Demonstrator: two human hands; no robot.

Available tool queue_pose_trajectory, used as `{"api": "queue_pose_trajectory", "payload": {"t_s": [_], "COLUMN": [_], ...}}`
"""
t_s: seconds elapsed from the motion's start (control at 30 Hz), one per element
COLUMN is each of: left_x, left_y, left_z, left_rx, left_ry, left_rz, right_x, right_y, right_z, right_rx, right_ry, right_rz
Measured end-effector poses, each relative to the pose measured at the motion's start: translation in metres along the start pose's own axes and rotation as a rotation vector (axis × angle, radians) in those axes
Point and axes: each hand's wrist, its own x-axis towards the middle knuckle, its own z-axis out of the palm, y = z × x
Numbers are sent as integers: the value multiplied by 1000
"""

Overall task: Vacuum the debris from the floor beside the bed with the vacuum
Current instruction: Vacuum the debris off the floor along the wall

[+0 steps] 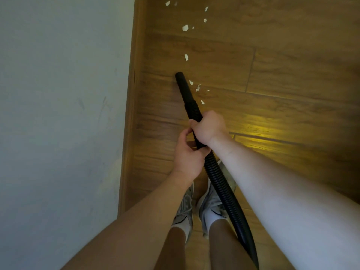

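A black ribbed vacuum hose (218, 176) runs from the lower right up to a smooth black nozzle (183, 86) whose tip rests low over the wooden floor (282, 75). My right hand (209, 128) grips the hose just behind the nozzle. My left hand (188, 154) holds the hose a little lower. Several white paper scraps (198, 88) lie just right of the nozzle, one scrap (186, 57) lies ahead of the tip, and more scraps (185, 27) trail toward the top edge.
A white bed sheet (58, 114) fills the left side, bordered by a wooden bed frame rail (132, 106). My two feet in grey sneakers (210, 207) stand on the floor below the hands. A bright glare patch (257, 131) lies on the floor at right.
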Motion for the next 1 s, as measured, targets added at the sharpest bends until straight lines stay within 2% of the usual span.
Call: {"api": "queue_pose_trajectory", "payload": {"t_s": [0.17, 0.47, 1.0], "left_x": [-10, -31, -72], "left_y": [5, 1, -38], "left_z": [11, 27, 11], "left_rx": [11, 8, 2], "left_ry": [-5, -23, -74], "left_rz": [-2, -35, -100], "right_x": [-7, -17, -69], "right_y": [11, 31, 59], "right_z": [-10, -25, 3], "right_rx": [6, 4, -6], "right_ry": [19, -13, -46], "right_rz": [-34, 23, 95]}}
